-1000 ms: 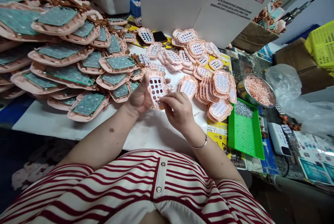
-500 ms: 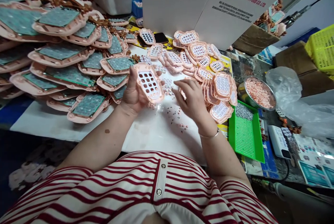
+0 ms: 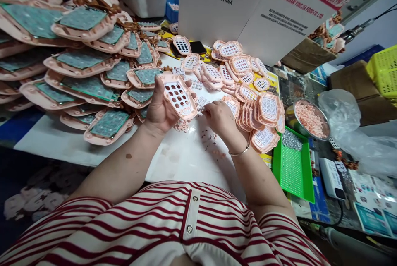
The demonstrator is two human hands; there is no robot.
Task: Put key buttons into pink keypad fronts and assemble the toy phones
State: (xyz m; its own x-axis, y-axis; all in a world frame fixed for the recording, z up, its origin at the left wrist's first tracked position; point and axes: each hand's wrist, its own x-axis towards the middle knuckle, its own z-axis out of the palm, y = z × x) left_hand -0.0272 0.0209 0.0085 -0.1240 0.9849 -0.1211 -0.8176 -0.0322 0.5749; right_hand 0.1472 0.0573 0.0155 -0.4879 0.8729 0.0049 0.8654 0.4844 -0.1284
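My left hand (image 3: 156,111) is wrapped round a pink plastic shell (image 3: 189,88), tilted up, with a white panel full of dark rounded holes facing me. Just to its right, my right hand (image 3: 219,119) has thumb and fingers pinched together; whatever lies between the tips is too small to make out. Small clear button-like pieces (image 3: 203,101) lie on the white work surface (image 3: 173,156) beyond the fingertips. Tiny dark bits and pink bits (image 3: 181,125) are scattered below the shell. Stacked shells (image 3: 268,106) with filled grids stand right of my right hand.
Pink shells with green circuit boards (image 3: 107,125) are piled high at left. A printed carton (image 3: 226,22) blocks the back. On the right are a green tray (image 3: 291,175) of small metal parts, a metal bowl (image 3: 312,119) of pink pieces and a plastic bag (image 3: 341,109).
My right hand has moved slightly left and down, and its spread fingers have closed into a pinch beside the shell. My left hand keeps its hold. The whole view has shifted slightly.
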